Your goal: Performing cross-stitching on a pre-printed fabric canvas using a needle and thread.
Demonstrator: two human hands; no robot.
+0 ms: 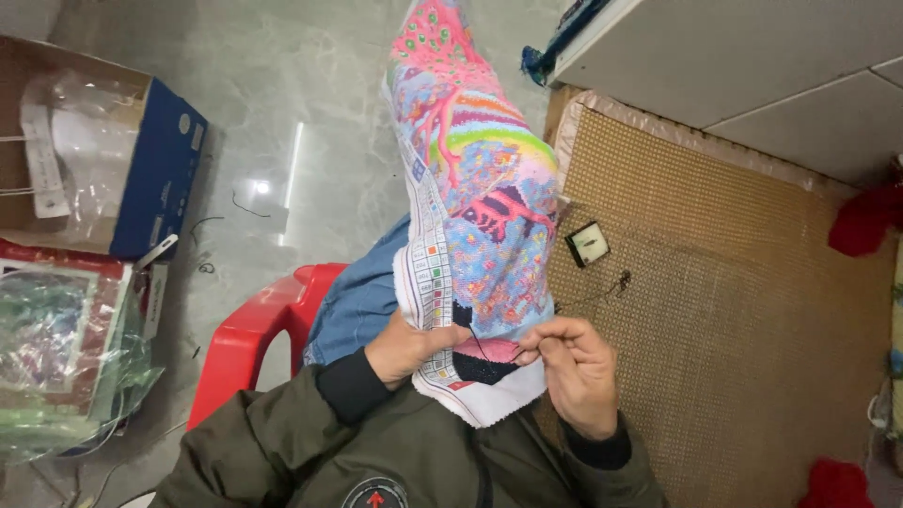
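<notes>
A long cross-stitch cloth (475,188) with a bright pink, blue and green picture drapes over my knee and runs away from me. My left hand (406,348) grips its near left edge, thumb on the colour-key strip. My right hand (572,365) pinches a thin needle with dark thread at the cloth's lower right, beside a black stitched patch (478,365). I wear a dark green jacket and blue jeans (362,296).
A red plastic stool (254,339) is under my leg. A woven straw mat (715,310) lies to the right, with a small thread card (588,244) on it. An open blue cardboard box (155,169) and bagged kits (66,348) sit at the left on the grey floor.
</notes>
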